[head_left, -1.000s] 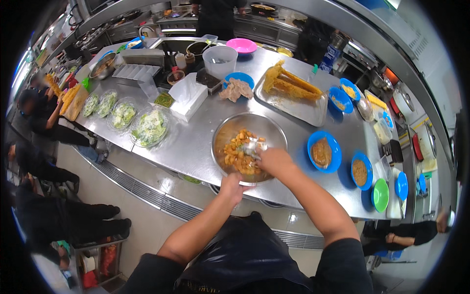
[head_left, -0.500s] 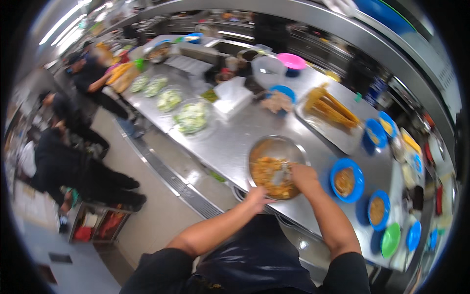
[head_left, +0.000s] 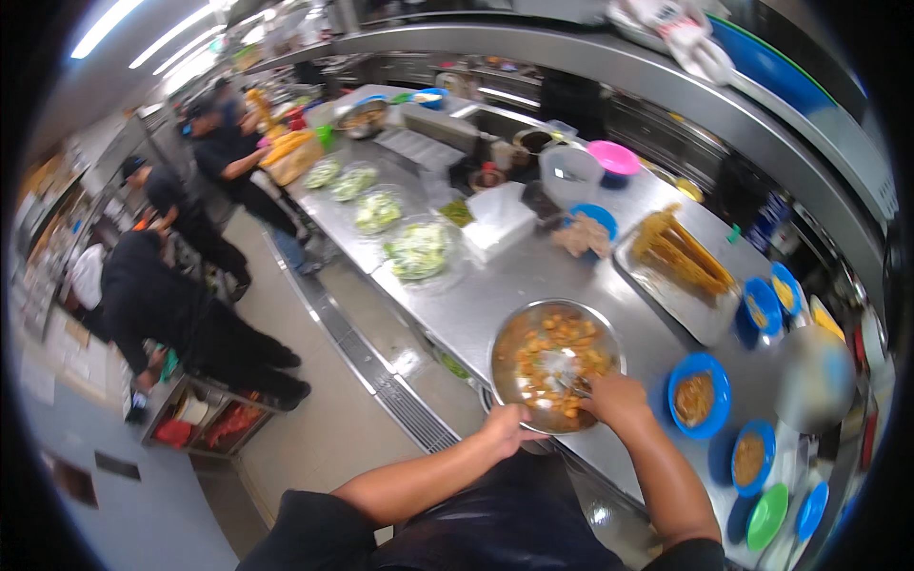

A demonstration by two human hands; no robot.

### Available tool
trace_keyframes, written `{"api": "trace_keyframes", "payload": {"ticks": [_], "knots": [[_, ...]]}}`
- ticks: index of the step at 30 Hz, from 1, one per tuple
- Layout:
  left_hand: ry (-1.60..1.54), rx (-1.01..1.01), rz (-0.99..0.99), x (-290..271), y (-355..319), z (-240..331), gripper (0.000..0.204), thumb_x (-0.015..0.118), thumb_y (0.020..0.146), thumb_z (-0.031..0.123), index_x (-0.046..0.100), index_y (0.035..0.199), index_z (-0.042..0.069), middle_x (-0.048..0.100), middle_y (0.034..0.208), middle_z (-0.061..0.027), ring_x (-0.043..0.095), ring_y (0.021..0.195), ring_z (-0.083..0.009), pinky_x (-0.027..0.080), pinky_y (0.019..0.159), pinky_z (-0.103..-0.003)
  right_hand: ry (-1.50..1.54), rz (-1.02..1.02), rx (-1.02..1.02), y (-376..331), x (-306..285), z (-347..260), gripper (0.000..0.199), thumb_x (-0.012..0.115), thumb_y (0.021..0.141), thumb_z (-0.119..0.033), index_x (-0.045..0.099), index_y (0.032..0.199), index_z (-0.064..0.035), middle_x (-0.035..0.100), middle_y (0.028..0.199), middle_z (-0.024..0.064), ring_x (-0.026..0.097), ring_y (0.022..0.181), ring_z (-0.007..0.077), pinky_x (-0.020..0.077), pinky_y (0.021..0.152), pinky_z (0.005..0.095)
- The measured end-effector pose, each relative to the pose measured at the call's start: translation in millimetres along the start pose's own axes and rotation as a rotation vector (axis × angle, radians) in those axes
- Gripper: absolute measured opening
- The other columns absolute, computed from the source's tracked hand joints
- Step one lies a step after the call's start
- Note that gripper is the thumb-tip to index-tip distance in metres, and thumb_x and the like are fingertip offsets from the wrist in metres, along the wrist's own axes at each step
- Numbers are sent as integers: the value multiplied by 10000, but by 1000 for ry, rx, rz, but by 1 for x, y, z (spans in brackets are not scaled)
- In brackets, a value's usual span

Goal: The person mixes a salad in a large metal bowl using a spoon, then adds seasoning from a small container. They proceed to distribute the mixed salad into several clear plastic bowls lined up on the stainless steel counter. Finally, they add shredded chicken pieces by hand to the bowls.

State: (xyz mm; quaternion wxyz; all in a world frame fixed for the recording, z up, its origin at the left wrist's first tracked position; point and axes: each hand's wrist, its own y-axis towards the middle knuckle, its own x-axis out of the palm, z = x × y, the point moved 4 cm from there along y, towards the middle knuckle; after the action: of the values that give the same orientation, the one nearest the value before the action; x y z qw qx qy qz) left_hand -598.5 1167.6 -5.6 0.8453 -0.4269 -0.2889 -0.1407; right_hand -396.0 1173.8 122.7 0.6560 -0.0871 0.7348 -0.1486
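A round stainless steel mixing bowl stands at the near edge of the steel counter. Inside it lie orange-brown coated chunks of food. My left hand grips the bowl's near left rim, thumb on top and fingers beneath. Over the near right side of the bowl, my right hand is closed round the handle of a metal utensil. Its working end is down among the chunks, so I cannot make out its exact shape.
Blue bowls of food and a green bowl line the right side. A metal tray holds long yellow-brown pieces. Clear bowls of chopped greens stand at the left edge. Several people work across the aisle; a steel shelf spans above.
The whole view has shifted, so the counter appears farther right and lower. My right hand has moved the utensil toward me within the bowl. My left hand keeps its hold on the rim.
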Motion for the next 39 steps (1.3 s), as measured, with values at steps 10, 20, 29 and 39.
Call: {"api": "trace_keyframes", "payload": {"ticks": [10, 20, 29, 39], "knots": [[142, 7, 41, 6, -22, 33, 564, 480, 781, -36, 421, 1342, -38, 525, 1300, -207, 578, 1166, -428, 546, 917, -655, 118, 56, 130, 4, 32, -12, 372, 740, 802, -337, 727, 1064, -73, 743, 986, 145, 733, 885, 311, 574, 769, 469], [228, -28, 12, -21, -11, 50, 406, 463, 821, 31, 482, 1209, -87, 563, 1212, -231, 616, 1100, -420, 609, 865, -557, -17, -161, 226, 7, 35, -49, 161, 657, 847, -123, 757, 949, -49, 755, 983, 158, 750, 892, 285, 606, 741, 403], [232, -105, -74, -36, -30, 70, 542, 480, 793, -25, 440, 1331, -77, 567, 1279, -232, 611, 1109, -437, 579, 898, -604, -32, -171, 204, 5, 61, -61, 193, 683, 842, -233, 760, 923, -75, 751, 942, 149, 741, 909, 283, 587, 777, 442], [233, -156, -98, -75, -17, 94, 581, 476, 786, -23, 410, 1360, -76, 578, 1295, -219, 646, 1091, -402, 592, 855, -571, 55, -105, 218, 34, 34, -101, 384, 731, 828, -311, 670, 1110, -58, 734, 961, 175, 719, 960, 327, 576, 789, 465]]}}
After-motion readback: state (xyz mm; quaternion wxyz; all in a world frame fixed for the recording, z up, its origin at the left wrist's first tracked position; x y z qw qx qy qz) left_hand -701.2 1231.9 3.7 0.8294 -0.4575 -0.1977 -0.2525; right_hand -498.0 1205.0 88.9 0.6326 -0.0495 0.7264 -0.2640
